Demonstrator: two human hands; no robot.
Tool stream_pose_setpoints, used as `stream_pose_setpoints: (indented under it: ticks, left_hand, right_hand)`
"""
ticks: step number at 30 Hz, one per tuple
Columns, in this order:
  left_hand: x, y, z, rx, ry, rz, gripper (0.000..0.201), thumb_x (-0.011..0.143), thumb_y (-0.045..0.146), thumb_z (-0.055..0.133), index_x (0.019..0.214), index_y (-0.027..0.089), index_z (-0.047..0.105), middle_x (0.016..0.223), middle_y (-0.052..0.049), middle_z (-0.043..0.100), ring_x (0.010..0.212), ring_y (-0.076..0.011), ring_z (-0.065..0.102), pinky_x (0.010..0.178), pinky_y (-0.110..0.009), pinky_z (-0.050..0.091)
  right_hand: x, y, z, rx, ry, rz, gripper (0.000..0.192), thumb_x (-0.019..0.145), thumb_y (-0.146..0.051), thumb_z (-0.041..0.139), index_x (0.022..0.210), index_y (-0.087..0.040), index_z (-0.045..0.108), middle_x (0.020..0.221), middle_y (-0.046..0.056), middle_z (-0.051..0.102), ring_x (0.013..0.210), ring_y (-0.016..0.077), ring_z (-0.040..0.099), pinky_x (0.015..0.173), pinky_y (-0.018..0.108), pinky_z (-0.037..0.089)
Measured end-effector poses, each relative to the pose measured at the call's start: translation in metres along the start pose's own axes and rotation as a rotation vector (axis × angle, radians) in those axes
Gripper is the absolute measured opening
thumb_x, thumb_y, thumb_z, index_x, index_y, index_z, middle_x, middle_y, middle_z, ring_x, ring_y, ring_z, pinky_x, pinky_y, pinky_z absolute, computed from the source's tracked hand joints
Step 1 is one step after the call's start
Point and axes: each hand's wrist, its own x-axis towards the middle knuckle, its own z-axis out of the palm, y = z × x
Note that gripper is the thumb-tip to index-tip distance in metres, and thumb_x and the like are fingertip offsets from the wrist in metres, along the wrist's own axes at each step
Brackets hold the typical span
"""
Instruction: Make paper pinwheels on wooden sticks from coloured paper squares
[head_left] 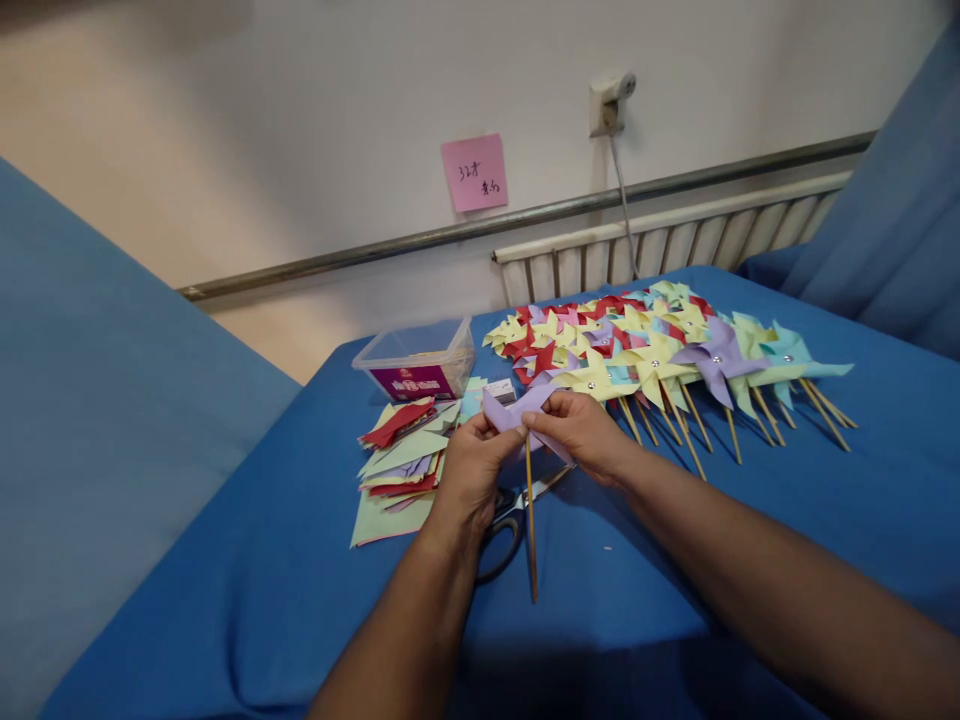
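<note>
A purple paper pinwheel (504,410) on a thin wooden stick (532,540) is held up between my two hands. My left hand (480,455) pinches it from the left, thumb near the centre. From the right, my right hand (585,430) grips it with thumb and fingers, close to the top of the stick. The stick hangs down toward me. Below the hands lie scissors (504,535) with dark handles, partly hidden by my left hand and the stick. A stack of cut coloured paper (405,465) sits left of my left hand.
Many finished pinwheels (652,365) lie in rows at the back right, sticks toward me. A clear plastic tub (420,355) with a red label stands back left, beside a small box (499,391). Blue cloth (637,620) covers the table; a radiator (675,245) is behind.
</note>
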Motion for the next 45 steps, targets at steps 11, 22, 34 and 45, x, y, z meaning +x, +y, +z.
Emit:
stream_pose_setpoints:
  ticks: [11,22,34,45]
  left_hand:
    - [0.0018,0.0002,-0.0033,0.0,-0.011,-0.007,0.045,0.047,0.019,0.086,0.088,0.011,0.072,0.077,-0.006,0.072,0.064,-0.0149,0.063,0.067,-0.026,0.048]
    - [0.0015,-0.0006,-0.0039,-0.038,-0.04,-0.047,0.038,0.052,0.022,0.085,0.087,0.011,0.073,0.079,-0.007,0.073,0.065,-0.0151,0.064,0.068,-0.026,0.049]
    - [0.003,-0.0008,-0.0056,-0.033,-0.034,-0.012,0.038,0.055,0.024,0.085,0.089,0.011,0.073,0.082,-0.008,0.074,0.067,-0.0147,0.065,0.07,-0.025,0.048]
    - [0.0023,-0.0001,-0.0049,-0.05,-0.025,-0.004,0.042,0.052,0.022,0.086,0.089,0.01,0.072,0.082,-0.008,0.074,0.067,-0.015,0.064,0.069,-0.026,0.049]
  right_hand:
    - [-0.0016,-0.0004,-0.0026,0.064,-0.061,0.031,0.029,0.058,-0.034,0.081,0.075,-0.015,0.066,0.069,0.0,0.067,0.059,0.0119,0.058,0.059,0.026,0.043]
    - [-0.0017,-0.002,-0.0047,0.062,-0.098,0.045,0.027,0.06,-0.033,0.079,0.073,-0.016,0.065,0.064,-0.003,0.064,0.054,0.0106,0.054,0.056,0.025,0.04]
    - [0.0013,0.0054,-0.0079,0.103,-0.135,0.007,0.031,0.061,-0.035,0.082,0.081,-0.015,0.068,0.074,0.0,0.069,0.064,0.0123,0.06,0.067,0.027,0.045]
    - [-0.0007,0.0028,-0.0029,0.067,-0.134,-0.048,0.029,0.064,-0.033,0.08,0.084,-0.015,0.069,0.075,0.0,0.07,0.067,0.0126,0.06,0.068,0.027,0.045]
